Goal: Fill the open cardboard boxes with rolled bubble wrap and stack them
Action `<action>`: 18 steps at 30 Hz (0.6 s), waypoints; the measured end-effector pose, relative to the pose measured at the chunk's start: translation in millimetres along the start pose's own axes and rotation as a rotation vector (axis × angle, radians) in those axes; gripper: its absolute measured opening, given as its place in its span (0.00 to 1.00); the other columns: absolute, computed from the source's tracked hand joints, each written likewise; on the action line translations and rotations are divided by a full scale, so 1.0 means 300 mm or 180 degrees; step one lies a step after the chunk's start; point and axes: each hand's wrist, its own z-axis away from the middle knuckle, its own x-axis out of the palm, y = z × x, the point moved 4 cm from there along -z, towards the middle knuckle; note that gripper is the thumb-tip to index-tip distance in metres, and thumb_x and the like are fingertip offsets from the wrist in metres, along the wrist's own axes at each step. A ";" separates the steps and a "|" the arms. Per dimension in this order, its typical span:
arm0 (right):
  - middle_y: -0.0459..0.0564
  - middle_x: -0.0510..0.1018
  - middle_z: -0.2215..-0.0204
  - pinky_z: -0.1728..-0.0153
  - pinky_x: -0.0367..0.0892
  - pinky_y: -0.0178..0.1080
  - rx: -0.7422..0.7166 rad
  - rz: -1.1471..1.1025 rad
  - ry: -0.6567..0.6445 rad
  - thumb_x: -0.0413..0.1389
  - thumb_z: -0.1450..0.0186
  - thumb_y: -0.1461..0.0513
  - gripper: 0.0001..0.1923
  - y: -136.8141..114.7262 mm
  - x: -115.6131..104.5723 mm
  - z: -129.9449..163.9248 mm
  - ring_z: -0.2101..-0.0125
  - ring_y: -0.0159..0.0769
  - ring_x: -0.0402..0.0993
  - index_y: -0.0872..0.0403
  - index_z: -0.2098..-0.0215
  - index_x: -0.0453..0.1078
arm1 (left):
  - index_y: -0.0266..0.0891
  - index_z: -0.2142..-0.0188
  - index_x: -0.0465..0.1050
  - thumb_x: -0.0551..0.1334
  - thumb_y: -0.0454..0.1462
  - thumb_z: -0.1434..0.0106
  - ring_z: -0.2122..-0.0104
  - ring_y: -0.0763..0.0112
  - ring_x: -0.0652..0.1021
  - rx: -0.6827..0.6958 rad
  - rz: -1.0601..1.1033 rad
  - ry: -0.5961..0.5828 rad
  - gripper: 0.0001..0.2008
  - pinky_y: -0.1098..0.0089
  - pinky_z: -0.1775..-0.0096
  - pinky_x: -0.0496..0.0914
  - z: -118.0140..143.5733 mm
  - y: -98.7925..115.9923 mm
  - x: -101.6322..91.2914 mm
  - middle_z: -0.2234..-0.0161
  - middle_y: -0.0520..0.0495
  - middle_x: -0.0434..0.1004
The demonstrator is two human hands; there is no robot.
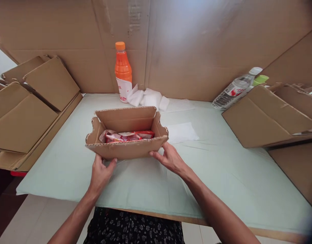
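An open-topped cardboard box [128, 150] is held in front of me over the table, its near wall facing me. Inside lies a red and white packet [128, 136], partly hidden by that near wall. My left hand [101, 173] grips the box at its lower left, the thumb lying against the near wall. At the lower right corner, my right hand [171, 157] has its thumb on the front and its other fingers out of sight behind or under the box. Whether the box's base touches the table I cannot tell.
An orange bottle [123, 71] stands at the back beside crumpled white tissues [151, 98]. A flat white sheet [183, 132] lies right of the box. Cardboard boxes [23, 118] line the left; another box [262, 115] and a leaning clear bottle [237, 88] are at right.
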 end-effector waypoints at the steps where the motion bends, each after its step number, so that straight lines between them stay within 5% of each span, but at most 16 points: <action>1: 0.58 0.79 0.49 0.61 0.73 0.45 0.0092 -0.0046 0.0004 0.56 0.33 0.50 0.29 0.013 0.001 -0.026 0.56 0.48 0.77 0.54 0.38 0.66 | 0.37 0.49 0.70 0.69 0.44 0.44 0.55 0.57 0.79 0.0061 0.0011 -0.0029 0.25 0.58 0.51 0.76 -0.038 0.019 0.017 0.56 0.42 0.78; 4: 0.59 0.77 0.44 0.63 0.73 0.43 0.0123 -0.0061 -0.0039 0.54 0.33 0.50 0.30 0.066 -0.019 -0.067 0.55 0.47 0.76 0.54 0.37 0.65 | 0.36 0.48 0.69 0.68 0.43 0.43 0.56 0.61 0.78 0.0215 0.0051 -0.0073 0.25 0.60 0.52 0.75 -0.124 0.061 0.049 0.56 0.43 0.77; 7: 0.57 0.72 0.37 0.53 0.72 0.47 0.0020 0.0316 0.0414 0.54 0.33 0.51 0.30 0.178 -0.119 -0.074 0.44 0.49 0.72 0.51 0.34 0.64 | 0.37 0.45 0.68 0.66 0.42 0.41 0.53 0.61 0.78 0.0199 0.0072 -0.0185 0.26 0.59 0.48 0.74 -0.132 0.056 0.048 0.52 0.42 0.77; 10: 0.63 0.72 0.38 0.41 0.64 0.55 0.0639 0.0973 0.1236 0.55 0.36 0.52 0.30 0.358 -0.276 -0.078 0.40 0.53 0.67 0.56 0.39 0.69 | 0.39 0.38 0.64 0.66 0.41 0.40 0.45 0.57 0.76 0.0065 0.0173 -0.0194 0.31 0.55 0.40 0.69 -0.056 0.013 0.032 0.44 0.38 0.74; 13: 0.70 0.74 0.43 0.41 0.58 0.64 0.1322 0.1234 0.1580 0.57 0.41 0.51 0.28 0.497 -0.373 -0.092 0.41 0.62 0.66 0.60 0.49 0.74 | 0.41 0.33 0.60 0.67 0.41 0.38 0.37 0.54 0.71 0.0011 0.0214 -0.0015 0.36 0.51 0.34 0.64 0.057 -0.022 0.026 0.37 0.35 0.68; 18: 0.60 0.82 0.54 0.45 0.65 0.57 0.1123 0.0928 0.1554 0.56 0.42 0.51 0.15 0.482 -0.324 -0.094 0.51 0.53 0.74 0.53 0.66 0.73 | 0.41 0.32 0.59 0.64 0.41 0.35 0.37 0.52 0.71 0.0032 -0.0169 -0.0107 0.33 0.52 0.40 0.70 0.157 0.005 0.052 0.35 0.35 0.66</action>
